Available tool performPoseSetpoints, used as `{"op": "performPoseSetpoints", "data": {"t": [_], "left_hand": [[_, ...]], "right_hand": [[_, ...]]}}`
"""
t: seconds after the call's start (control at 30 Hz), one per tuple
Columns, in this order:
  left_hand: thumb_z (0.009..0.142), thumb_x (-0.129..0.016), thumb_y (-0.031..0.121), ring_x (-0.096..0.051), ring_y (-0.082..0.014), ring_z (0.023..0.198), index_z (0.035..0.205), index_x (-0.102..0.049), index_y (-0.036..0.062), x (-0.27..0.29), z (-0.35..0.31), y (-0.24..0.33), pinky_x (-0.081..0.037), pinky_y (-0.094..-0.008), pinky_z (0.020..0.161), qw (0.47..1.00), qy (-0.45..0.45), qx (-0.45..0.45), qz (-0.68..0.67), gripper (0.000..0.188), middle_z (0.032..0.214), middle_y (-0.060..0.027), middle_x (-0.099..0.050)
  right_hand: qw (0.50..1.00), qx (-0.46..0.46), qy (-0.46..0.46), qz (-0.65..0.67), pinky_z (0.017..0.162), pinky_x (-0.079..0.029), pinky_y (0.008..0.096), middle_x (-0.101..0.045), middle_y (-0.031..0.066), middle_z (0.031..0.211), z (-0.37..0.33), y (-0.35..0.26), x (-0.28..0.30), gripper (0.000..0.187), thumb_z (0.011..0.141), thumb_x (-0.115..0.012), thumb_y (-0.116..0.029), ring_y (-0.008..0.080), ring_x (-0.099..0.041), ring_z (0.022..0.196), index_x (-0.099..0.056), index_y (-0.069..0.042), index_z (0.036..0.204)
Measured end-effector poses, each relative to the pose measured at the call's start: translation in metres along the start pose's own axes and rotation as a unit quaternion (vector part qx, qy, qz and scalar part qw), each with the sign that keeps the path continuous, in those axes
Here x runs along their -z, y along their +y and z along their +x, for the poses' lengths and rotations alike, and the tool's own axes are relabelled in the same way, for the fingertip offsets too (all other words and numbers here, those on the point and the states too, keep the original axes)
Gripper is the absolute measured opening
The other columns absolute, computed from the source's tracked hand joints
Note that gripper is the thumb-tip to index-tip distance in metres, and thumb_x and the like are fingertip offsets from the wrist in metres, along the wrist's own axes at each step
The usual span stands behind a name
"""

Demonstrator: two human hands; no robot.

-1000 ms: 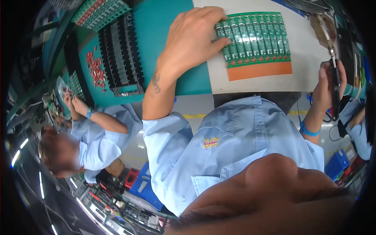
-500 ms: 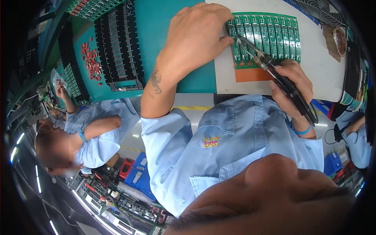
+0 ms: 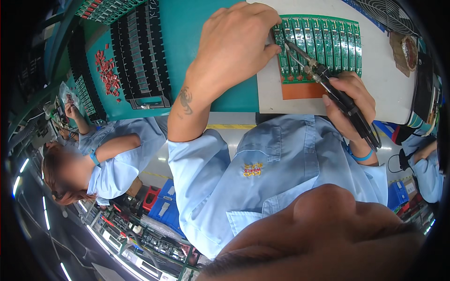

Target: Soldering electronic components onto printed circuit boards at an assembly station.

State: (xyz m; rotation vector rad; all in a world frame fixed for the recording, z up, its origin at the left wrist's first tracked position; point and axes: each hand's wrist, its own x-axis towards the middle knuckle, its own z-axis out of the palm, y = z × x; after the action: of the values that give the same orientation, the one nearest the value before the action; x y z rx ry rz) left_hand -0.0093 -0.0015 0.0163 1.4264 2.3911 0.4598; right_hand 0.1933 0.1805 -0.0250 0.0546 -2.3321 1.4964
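A green circuit board panel point(image 3: 323, 49), split into several narrow upright strips, lies at the back right of the bench on an orange-brown sheet point(image 3: 307, 92). My left hand point(image 3: 236, 40) is curled at the panel's left edge, index finger by its upper corner and thumb lower down; the fingers grip that edge, though the hand partly covers the contact. In my right hand point(image 3: 352, 96) is a black soldering iron point(image 3: 335, 89), gripped like a pen. Its tip, with a thin metal guide beside it, reaches the leftmost strip close to my left thumb.
Left of my arm, small red components point(image 3: 108, 75) lie heaped on the green mat point(image 3: 187, 28), beside a long black slotted tray point(image 3: 140, 56). A fan grille point(image 3: 384, 14) and a brown holder point(image 3: 403, 51) stand at far right. A co-worker point(image 3: 112, 159) sits to the left.
Both my hands and the soldering iron stay almost where they were, at the leftmost strip. The co-worker on the left has shifted head and arm slightly.
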Motion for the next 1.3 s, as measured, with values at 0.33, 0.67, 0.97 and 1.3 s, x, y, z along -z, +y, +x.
{"op": "performPoseSetpoints", "data": {"t": [0.33, 0.67, 0.97, 1.3], "left_hand": [[0.083, -0.070, 0.011, -0.062, -0.0308, 0.110, 0.115, -0.064, -0.0014, 0.002, 0.000, 0.005, -0.047, -0.0400, 0.099, 1.000, 0.006, -0.005, -0.009, 0.034, 0.123, -0.0117, -0.065], [0.083, -0.070, 0.011, -0.062, -0.0306, 0.111, 0.115, -0.064, -0.0010, 0.003, 0.000, 0.006, -0.048, -0.0402, 0.098, 1.000, 0.010, -0.005, -0.006, 0.034, 0.123, -0.0117, -0.065], [0.078, -0.076, 0.012, -0.065, -0.0294, 0.105, 0.110, -0.068, 0.0041, -0.012, -0.004, -0.002, -0.050, -0.0403, 0.093, 0.998, 0.067, -0.008, 0.017, 0.034, 0.118, -0.0077, -0.069], [0.072, -0.081, 0.014, -0.067, -0.0283, 0.097, 0.103, -0.072, 0.0076, -0.014, -0.006, -0.003, -0.051, -0.0391, 0.087, 0.991, 0.131, -0.014, 0.037, 0.033, 0.109, -0.0033, -0.073]], "right_hand": [[1.000, 0.003, -0.015, -0.004, 0.073, -0.048, 0.0308, -0.068, 0.0115, 0.086, 0.002, -0.002, 0.002, 0.043, 0.066, -0.072, 0.007, 0.0222, -0.058, 0.075, -0.071, 0.004, 0.109], [1.000, -0.001, -0.002, -0.004, 0.074, -0.049, 0.0318, -0.069, 0.0117, 0.087, 0.001, -0.004, 0.003, 0.043, 0.066, -0.072, 0.008, 0.0227, -0.058, 0.076, -0.071, 0.003, 0.108], [1.000, 0.002, 0.009, 0.014, 0.076, -0.049, 0.0324, -0.070, 0.0127, 0.089, 0.000, -0.005, 0.003, 0.043, 0.066, -0.072, 0.008, 0.0236, -0.059, 0.077, -0.070, 0.002, 0.108], [1.000, 0.022, 0.022, 0.003, 0.077, -0.049, 0.0320, -0.070, 0.0113, 0.089, -0.006, -0.010, 0.007, 0.043, 0.066, -0.071, 0.008, 0.0224, -0.059, 0.077, -0.071, 0.002, 0.108]]}}
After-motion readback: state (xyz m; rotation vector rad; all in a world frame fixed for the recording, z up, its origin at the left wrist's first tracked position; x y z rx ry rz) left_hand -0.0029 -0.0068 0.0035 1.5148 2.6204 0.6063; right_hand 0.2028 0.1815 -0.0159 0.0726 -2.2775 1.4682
